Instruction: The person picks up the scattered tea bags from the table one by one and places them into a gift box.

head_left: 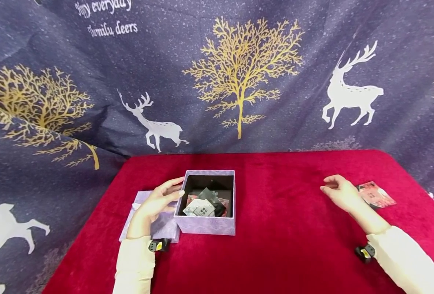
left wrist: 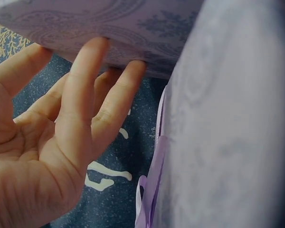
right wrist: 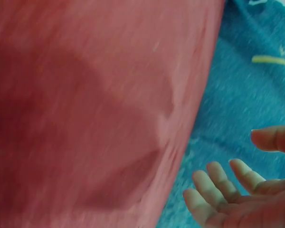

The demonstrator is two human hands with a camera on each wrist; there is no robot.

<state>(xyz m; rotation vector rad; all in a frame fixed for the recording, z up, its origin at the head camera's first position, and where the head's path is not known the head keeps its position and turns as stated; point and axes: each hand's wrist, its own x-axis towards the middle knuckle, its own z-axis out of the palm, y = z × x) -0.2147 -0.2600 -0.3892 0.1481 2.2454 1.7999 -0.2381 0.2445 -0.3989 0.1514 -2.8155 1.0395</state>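
An uncovered lavender box (head_left: 209, 226) with a dark inside stands left of the table's middle. Several small flat packets (head_left: 203, 208), whitish, dark and red, lie heaped in it. My left hand (head_left: 157, 203) is at the box's left side, and its loosely spread fingertips (left wrist: 97, 45) touch the patterned wall. Under that hand lies the matching lid (head_left: 167, 228), partly hidden by the forearm. To the right, my right hand (head_left: 342, 194) hovers over the cloth with relaxed fingers and holds nothing. Just beyond it lies a red printed packet (head_left: 376, 195) with a dark edge.
A red cloth (head_left: 275, 245) covers the table. Behind it hangs a dark blue curtain (head_left: 297, 134) with white deer and golden trees. A lilac ribbon (left wrist: 154, 185) shows beside the lid in the left wrist view.
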